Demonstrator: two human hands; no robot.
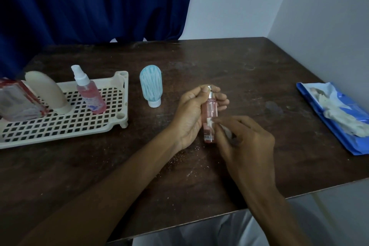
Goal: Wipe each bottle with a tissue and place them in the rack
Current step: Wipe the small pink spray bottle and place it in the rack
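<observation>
Dark brown bench, worn and speckled with pale crumbs near the centre, set against a blue curtain on the left and a white wall behind and to the right.

Left hand: closed around a slim pink bottle with a silver cap, thumb and fingers wrapped at the cap end. The bottle is held near upright above the bench centre, barcode label at its lower end.

Right hand: fingers pinched on a small white tissue, which is pressed against the lower half of the pink bottle.

Cream perforated rack: at the left of the bench. It holds three items: a pink spray bottle with a white nozzle, leaning; a cream tube standing on its cap, tilted; and a clear container with red trim at the far left edge, partly cut off by the frame.

Light blue tube: stands on its white cap on the bench, between the rack and the hands, apart from both.

Blue tissue packet: lies flat at the right edge of the bench, opened, with crumpled white tissues on top. It is well apart from the hands.

Pale cloth shows below the near edge of the bench; what it is cannot be told.
</observation>
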